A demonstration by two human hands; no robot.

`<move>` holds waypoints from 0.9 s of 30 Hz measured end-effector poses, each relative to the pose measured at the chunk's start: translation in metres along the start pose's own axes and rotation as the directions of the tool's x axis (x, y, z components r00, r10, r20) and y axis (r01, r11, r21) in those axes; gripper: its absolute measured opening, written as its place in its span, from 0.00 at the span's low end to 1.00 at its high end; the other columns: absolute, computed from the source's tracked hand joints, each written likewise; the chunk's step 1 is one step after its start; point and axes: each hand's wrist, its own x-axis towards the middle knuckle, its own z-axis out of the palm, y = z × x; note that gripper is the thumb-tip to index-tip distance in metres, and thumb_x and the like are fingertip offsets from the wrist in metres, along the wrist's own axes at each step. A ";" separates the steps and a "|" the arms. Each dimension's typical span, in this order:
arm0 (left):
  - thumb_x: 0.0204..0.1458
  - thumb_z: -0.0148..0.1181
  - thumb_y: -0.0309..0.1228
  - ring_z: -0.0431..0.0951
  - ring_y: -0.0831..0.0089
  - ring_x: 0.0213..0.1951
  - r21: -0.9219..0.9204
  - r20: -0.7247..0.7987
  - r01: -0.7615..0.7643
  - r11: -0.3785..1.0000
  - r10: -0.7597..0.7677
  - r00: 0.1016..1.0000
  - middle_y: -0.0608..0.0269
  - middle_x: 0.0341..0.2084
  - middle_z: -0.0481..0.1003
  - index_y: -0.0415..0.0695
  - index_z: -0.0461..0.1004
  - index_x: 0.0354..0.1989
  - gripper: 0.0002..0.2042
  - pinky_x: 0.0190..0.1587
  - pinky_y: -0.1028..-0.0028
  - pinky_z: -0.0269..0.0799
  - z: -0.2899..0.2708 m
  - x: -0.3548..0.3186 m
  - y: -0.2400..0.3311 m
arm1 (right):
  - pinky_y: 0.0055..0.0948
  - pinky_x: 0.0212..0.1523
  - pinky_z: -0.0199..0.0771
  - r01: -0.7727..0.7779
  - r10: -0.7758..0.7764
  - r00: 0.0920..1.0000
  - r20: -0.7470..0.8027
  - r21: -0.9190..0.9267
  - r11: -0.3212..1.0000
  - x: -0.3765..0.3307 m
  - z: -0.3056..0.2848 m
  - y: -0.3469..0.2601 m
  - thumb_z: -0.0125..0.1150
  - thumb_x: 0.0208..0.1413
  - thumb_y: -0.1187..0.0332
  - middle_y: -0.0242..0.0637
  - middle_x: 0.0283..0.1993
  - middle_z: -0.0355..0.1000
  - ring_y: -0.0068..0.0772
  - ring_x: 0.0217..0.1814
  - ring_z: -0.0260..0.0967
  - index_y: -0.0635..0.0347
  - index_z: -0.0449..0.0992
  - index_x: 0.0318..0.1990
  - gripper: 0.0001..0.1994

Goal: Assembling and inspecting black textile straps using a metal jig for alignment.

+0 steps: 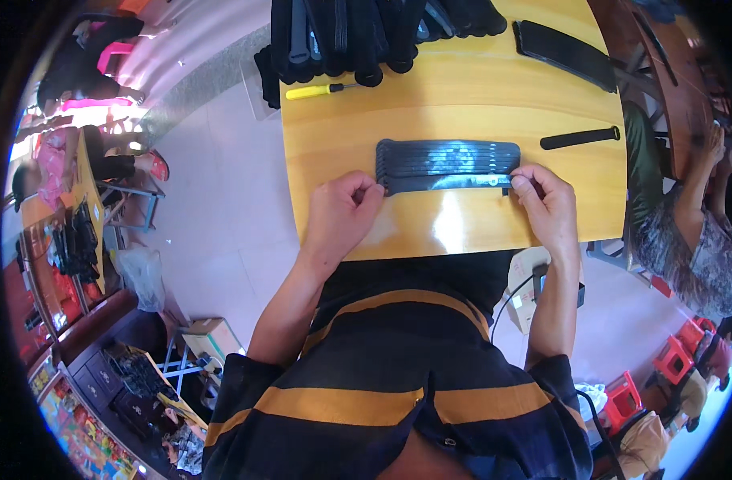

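Strap bundle [448, 166]: a flat, oblong stack of black strips with a glossy, ribbed surface, lying crosswise on the table [462, 104] near its front edge. The nearest strip carries a small pale ring mark toward its right end. Left hand [340, 214] pinches the bundle's left end between thumb and fingertips, remaining fingers curled. Right hand [548, 204] pinches the right end of the nearest strip in the same manner.

The table is smooth yellow wood with a bright glare patch just in front of the bundle. Behind the bundle, at the table's far edge, lies a heap [374, 36] of similar black strips, some hanging over the edge. A screwdriver [322, 90] with a yellow handle lies behind and left of the bundle. A black rod [580, 138] lies right of it; a flat black slab [562, 54] lies further behind. Nothing obstructs either hand.
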 end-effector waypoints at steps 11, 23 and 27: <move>0.57 0.64 0.27 0.68 0.85 0.21 0.044 0.032 0.004 0.999 -0.005 0.999 0.69 0.15 0.72 0.36 0.79 0.29 0.07 0.24 0.78 0.64 0.001 0.003 -0.003 | 0.20 0.31 0.67 -0.055 0.056 0.998 -0.005 0.046 0.997 0.004 0.001 0.003 0.65 0.62 0.71 0.26 0.27 0.72 0.15 0.28 0.63 0.65 0.79 0.38 0.06; 0.55 0.64 0.27 0.72 0.76 0.17 0.042 0.007 0.022 0.999 -0.022 1.000 0.57 0.15 0.74 0.36 0.79 0.28 0.07 0.23 0.73 0.67 0.001 0.005 0.001 | 0.18 0.29 0.66 -0.028 0.032 0.999 -0.042 0.105 0.994 0.000 0.005 0.008 0.65 0.61 0.74 0.23 0.26 0.72 0.12 0.28 0.64 0.64 0.79 0.38 0.03; 0.55 0.64 0.27 0.72 0.77 0.18 0.064 0.027 0.017 0.998 -0.019 0.999 0.59 0.15 0.74 0.36 0.79 0.28 0.07 0.24 0.73 0.67 -0.002 0.006 -0.002 | 0.18 0.30 0.67 -0.038 0.042 0.998 -0.047 0.085 0.996 0.000 0.006 0.004 0.66 0.60 0.74 0.24 0.26 0.73 0.12 0.27 0.65 0.65 0.79 0.38 0.04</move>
